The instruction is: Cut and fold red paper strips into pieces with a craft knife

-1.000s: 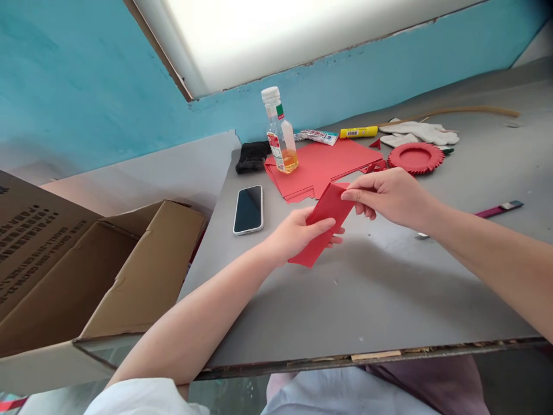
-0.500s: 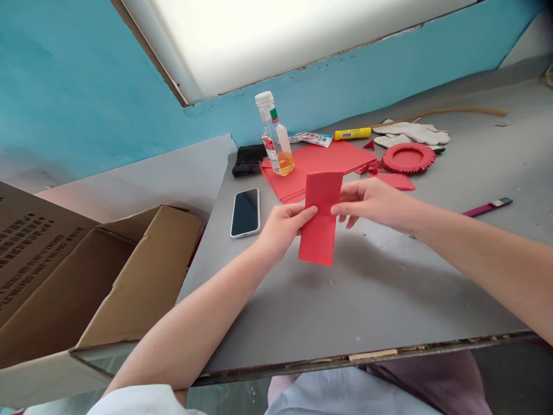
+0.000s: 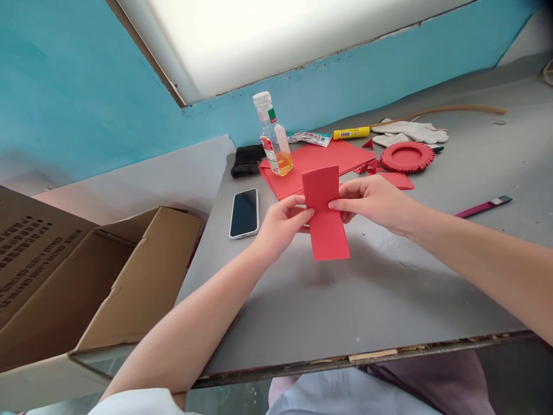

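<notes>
A creased strip of red paper point(image 3: 325, 230) is held up above the grey table, its upper part upright and its lower part slanting down to the right. My left hand point(image 3: 283, 225) pinches its left edge near the middle, thumb in front and fingers partly hidden behind. On the right edge, my right hand point(image 3: 374, 202) grips it with the thumb on the front face and fingers behind. Red sheets point(image 3: 317, 158) lie behind the strip, with a bottle point(image 3: 274, 141) of amber liquid standing on them.
Around the grey table point(image 3: 367, 305) lie a phone point(image 3: 244, 213), a black pouch point(image 3: 247, 161), a yellow glue stick point(image 3: 351, 133), white gloves point(image 3: 410, 132), a red pleated ring point(image 3: 407, 157) and a purple strip point(image 3: 481, 207). An open cardboard box point(image 3: 133, 282) stands left.
The lower part of the red strip has swung to the right, and its top has shifted slightly left. My right hand has come to grip its right edge more firmly.
</notes>
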